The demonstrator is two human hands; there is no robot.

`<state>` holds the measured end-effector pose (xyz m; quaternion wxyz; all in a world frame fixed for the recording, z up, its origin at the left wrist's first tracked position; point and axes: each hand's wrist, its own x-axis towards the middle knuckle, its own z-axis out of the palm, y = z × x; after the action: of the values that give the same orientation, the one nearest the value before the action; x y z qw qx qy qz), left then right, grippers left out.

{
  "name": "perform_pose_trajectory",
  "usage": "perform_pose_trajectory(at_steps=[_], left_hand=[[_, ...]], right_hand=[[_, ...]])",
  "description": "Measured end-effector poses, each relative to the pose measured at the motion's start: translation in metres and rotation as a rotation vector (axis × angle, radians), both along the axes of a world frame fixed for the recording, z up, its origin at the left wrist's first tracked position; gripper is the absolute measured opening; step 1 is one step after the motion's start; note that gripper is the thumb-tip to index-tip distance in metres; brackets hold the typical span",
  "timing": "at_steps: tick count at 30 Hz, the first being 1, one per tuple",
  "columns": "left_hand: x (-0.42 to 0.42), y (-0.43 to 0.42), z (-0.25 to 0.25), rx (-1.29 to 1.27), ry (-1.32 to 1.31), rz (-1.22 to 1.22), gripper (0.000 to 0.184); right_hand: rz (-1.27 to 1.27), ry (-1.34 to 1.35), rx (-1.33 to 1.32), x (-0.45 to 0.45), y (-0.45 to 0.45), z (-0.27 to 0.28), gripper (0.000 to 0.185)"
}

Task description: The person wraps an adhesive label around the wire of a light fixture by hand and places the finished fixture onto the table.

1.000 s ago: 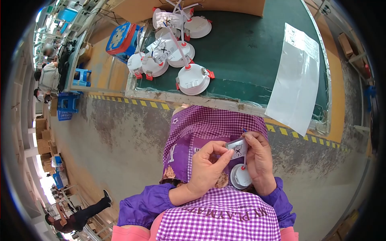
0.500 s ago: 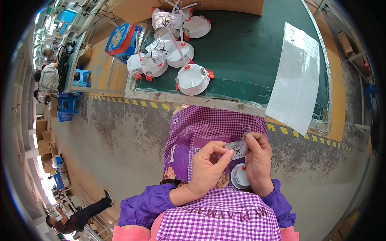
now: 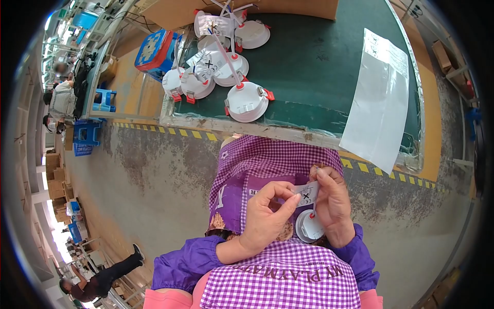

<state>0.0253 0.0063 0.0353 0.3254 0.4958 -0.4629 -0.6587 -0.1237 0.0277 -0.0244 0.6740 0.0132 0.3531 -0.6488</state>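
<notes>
Over my lap, my left hand [image 3: 268, 215] pinches the left end of a small printed label [image 3: 306, 195] between thumb and forefinger. The label's right side meets my right hand [image 3: 332, 203], whose fingers are closed on the label and the cable. From that cable hangs a round white lamp [image 3: 309, 226] with a red cable inlet, just below the label and beside my right palm. Several similar white lamps [image 3: 247, 103] with red clips lie on the green table, some with printed labels on their cables.
The green table [image 3: 309, 67] has a worn front edge before my knees. A label sheet [image 3: 378, 103] overhangs that edge at the right. Cardboard [image 3: 303, 7] stands at the back. A blue and red stool [image 3: 156, 51] is left of the table. One person [image 3: 98, 280] stands far left.
My right fingertips have shifted slightly over the cable end, and the blue wire tip there is no longer seen. The label has turned a little and the hanging lamp has moved slightly.
</notes>
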Motion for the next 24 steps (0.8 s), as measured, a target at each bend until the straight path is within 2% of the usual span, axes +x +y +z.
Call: perform_pose_trajectory(at_steps=[2,8,17,24], left_hand=[[0.002,-0.001,0.001,0.027,-0.008,-0.019,0.007],[0.003,-0.001,0.000,0.018,-0.045,-0.026,0.008],[0.002,0.000,-0.002,-0.069,-0.026,-0.005,0.006],[0.005,0.000,0.001,-0.052,-0.046,-0.026,0.007]], right_hand=[[-0.009,-0.008,0.022,0.001,0.000,0.004,0.006],[-0.148,0.327,-0.102,0.009,-0.002,0.020,0.009],[-0.210,0.591,-0.059,0.017,-0.001,0.033,0.013],[-0.243,0.668,-0.044,0.021,-0.002,0.036,0.015]])
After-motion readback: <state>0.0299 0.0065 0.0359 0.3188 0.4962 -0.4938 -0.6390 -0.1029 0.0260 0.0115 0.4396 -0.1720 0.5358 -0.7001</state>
